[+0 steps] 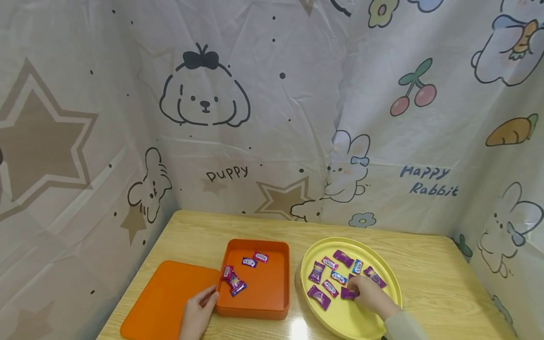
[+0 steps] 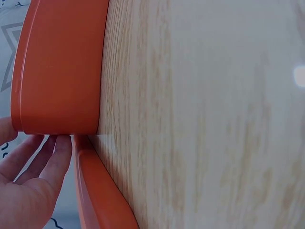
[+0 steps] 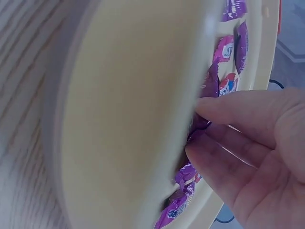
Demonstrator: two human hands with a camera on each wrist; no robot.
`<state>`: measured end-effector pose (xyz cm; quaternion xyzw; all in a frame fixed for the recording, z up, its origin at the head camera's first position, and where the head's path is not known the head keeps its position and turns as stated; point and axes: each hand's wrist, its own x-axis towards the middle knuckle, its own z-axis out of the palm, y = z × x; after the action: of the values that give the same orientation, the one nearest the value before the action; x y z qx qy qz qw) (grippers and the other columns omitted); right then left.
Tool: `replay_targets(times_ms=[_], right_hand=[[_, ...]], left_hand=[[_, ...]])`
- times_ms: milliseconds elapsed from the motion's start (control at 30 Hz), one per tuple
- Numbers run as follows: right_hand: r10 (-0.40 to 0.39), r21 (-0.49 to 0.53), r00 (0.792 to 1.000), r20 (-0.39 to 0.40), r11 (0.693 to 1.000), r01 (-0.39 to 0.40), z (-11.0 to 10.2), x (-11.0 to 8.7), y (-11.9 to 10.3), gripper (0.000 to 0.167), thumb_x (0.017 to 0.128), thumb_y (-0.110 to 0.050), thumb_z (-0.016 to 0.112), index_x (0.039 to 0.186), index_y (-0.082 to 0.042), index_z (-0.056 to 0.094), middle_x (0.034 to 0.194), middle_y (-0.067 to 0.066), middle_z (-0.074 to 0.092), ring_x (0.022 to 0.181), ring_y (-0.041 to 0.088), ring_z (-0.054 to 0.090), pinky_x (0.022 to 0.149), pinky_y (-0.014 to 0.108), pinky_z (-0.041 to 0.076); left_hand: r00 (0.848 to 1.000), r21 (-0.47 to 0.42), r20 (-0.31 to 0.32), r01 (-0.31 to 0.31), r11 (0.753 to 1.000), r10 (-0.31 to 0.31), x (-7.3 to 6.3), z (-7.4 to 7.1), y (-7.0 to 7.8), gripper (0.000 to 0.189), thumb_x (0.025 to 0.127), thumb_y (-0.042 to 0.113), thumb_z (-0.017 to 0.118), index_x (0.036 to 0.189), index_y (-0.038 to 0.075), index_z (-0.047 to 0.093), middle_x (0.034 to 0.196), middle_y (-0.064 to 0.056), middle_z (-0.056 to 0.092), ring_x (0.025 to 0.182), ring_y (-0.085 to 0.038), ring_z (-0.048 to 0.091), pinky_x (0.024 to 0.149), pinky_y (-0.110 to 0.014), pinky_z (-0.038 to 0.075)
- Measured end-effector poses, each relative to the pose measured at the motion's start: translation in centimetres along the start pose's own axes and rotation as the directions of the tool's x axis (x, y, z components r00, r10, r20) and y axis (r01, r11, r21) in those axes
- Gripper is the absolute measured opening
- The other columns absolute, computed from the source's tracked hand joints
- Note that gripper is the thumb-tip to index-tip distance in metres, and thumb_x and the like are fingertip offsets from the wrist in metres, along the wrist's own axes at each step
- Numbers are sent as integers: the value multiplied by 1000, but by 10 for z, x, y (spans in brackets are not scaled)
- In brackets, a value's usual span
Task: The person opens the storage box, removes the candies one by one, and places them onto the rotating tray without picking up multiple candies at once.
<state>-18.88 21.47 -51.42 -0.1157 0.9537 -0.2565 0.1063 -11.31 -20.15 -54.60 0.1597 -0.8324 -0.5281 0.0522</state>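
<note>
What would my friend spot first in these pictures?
Probably the round, yellow, plastic-looking tray on the right, scattered with purple, pink and blue wrapped candies; the right hand seems to pinch a purple one. Then the squarish, orange, plastic-looking box left of it, with a few candies inside and the left hand touching its side. Behind, a big black-outlined puppy face decorates the pale cloth.

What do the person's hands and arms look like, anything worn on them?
Both the left hand and right hand are bare, with no gloves visible. The right arm wears a plain, pale sleeve reaching about the wrist. No left sleeve shows in the head view.
</note>
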Motion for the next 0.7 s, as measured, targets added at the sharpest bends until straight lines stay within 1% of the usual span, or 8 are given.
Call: replay_targets(times_ms=[133,333,600,700], right_hand=[[-7,-13,1000,12,1000,7,-1,-1,-1,34,62,18,62,87,-5,65,81,3,61,79,22,59,74,40,52],[-16,-36,1000,17,999,17,0,-3,-4,32,63,16,64,87,-5,64,84,5,63,83,26,60,77,42,52],[-34,-31,999,21,999,35,0,-3,-3,32,64,16,65,89,-4,64,84,4,62,82,25,60,76,42,52],[-50,-40,998,28,998,51,-3,-3,-6,31,63,14,68,89,-3,63,83,4,62,81,24,60,75,41,52]], left_hand=[[1000,2,-1,-1,1000,1,0,0,1,38,91,20,57,117,-7,58,116,-24,59,104,-33,59,85,-39,50],[1000,5,2,14,1000,-14,0,0,1,38,91,20,57,117,-6,58,116,-24,59,103,-33,59,84,-40,51],[1000,-4,3,10,1000,-10,1,1,1,37,91,20,57,117,-6,58,115,-24,59,103,-32,59,84,-40,51],[1000,-1,1,2,1000,-2,0,0,1,38,91,20,58,117,-7,58,115,-24,59,103,-32,59,84,-39,51]])
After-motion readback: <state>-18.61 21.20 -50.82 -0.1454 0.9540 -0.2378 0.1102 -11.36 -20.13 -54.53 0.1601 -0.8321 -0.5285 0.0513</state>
